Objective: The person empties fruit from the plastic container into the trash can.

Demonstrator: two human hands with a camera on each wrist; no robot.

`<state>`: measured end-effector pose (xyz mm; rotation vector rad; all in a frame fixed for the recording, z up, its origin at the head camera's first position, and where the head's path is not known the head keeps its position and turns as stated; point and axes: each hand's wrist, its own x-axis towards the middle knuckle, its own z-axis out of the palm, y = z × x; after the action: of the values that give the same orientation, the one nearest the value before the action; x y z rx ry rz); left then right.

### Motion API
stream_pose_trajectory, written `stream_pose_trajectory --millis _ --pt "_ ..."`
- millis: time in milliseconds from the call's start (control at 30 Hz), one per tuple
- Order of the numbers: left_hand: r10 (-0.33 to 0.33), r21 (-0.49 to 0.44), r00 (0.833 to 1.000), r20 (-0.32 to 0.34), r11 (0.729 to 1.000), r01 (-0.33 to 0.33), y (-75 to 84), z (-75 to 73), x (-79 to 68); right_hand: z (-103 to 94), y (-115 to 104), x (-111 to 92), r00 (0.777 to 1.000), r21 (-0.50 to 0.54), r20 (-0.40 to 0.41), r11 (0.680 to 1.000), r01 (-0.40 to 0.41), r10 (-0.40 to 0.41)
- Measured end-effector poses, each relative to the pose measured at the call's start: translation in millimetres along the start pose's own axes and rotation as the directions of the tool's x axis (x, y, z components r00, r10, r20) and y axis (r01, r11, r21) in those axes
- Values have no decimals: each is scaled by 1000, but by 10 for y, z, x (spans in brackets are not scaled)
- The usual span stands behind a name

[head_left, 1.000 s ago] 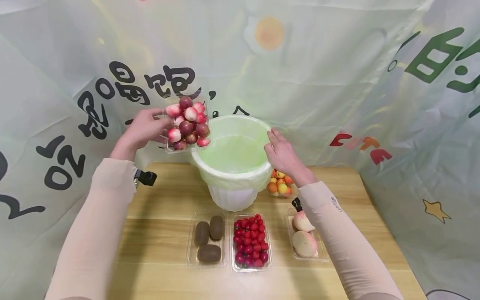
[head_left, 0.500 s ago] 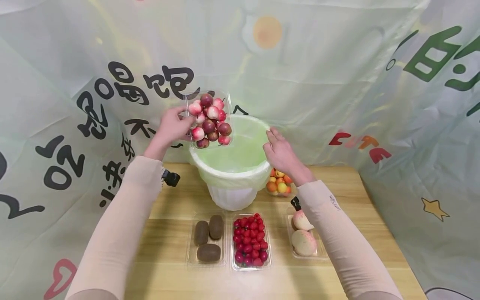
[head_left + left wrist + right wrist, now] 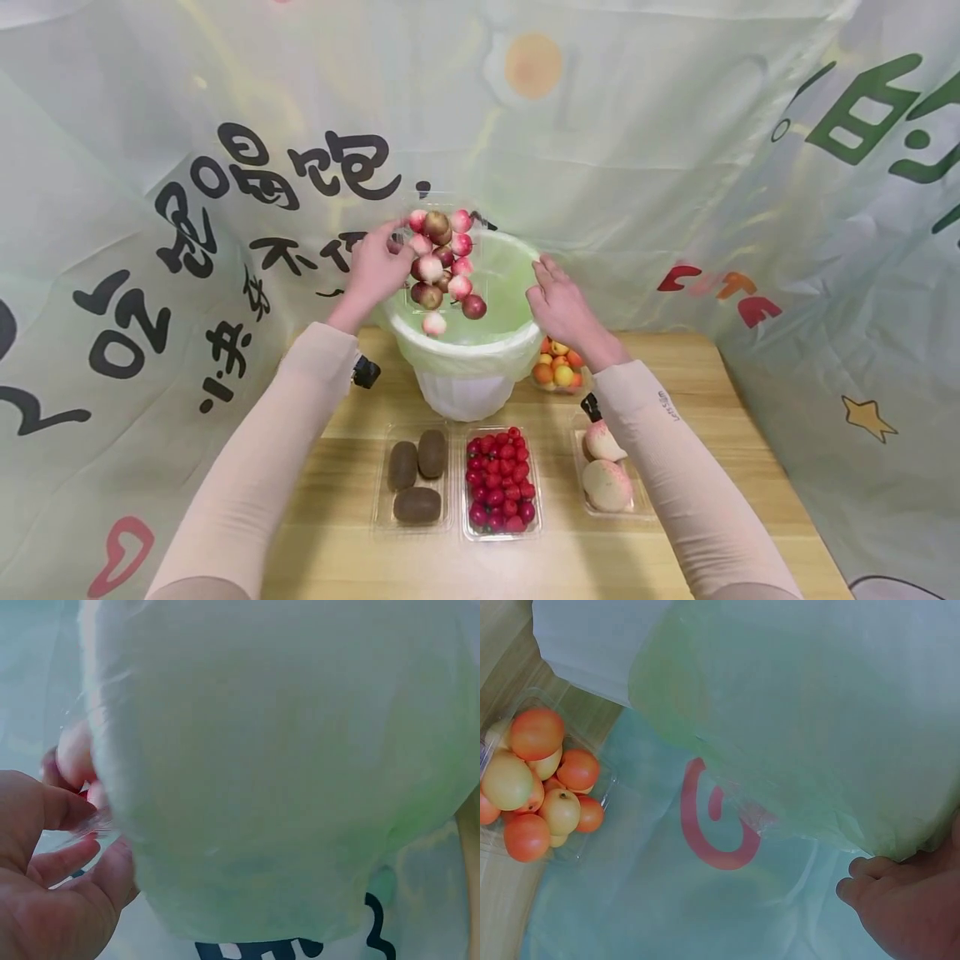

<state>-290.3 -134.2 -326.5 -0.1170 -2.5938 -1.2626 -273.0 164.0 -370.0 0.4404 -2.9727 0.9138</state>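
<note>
In the head view my left hand (image 3: pixel 381 265) pinches the edge of a clear plastic box (image 3: pixel 448 200), tilted over a white bin (image 3: pixel 467 395). Pink-and-white fruits and dark purple ones spill from the box; one pink-and-white fruit (image 3: pixel 433 323) is lower, over the bin's opening. A pale green bag (image 3: pixel 504 292) lines the bin and folds over its rim. The left wrist view shows thumb and fingers (image 3: pixel 112 870) on the box's thin edge, with the bin hiding most fruit. My right hand (image 3: pixel 561 302) holds the bin's right rim, fingertips (image 3: pixel 847 889) outside it.
On the wooden table (image 3: pixel 330 500) are clear boxes of brown kiwis (image 3: pixel 417 505), red berries (image 3: pixel 501 479) and pale peaches (image 3: pixel 607 485). Small orange and yellow fruits (image 3: pixel 558 367) sit in a box right of the bin. A printed curtain (image 3: pixel 637 167) stands behind and at both sides.
My left hand has moved right, bringing the fruit box from left of the bin to over it. The box has tipped and its fruits have shifted loose. The right hand has stayed put.
</note>
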Motion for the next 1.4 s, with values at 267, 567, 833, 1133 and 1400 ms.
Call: stream_pose_trajectory --millis 267,567,833,1133,1400 --pt "14 -17 999 -48 1000 -14 -23 88 -20 3 -7 -10 1000 -7 -1 1000 -1 1" --pt "22 -54 996 -85 998 -27 -53 134 -39 -7 -15 -19 1000 -6 1 1000 1 -1" --pt "109 -53 973 -205 991 -122 -54 166 -45 -2 -12 -20 1000 -9 -4 1000 4 -4" --pt "127 -85 962 -240 985 -151 -70 189 -67 -6 -20 -39 1000 -5 4 1000 -4 4" --pt "140 -126 959 -245 977 -174 -106 215 -86 -4 -25 -28 1000 -5 0 1000 -9 9"
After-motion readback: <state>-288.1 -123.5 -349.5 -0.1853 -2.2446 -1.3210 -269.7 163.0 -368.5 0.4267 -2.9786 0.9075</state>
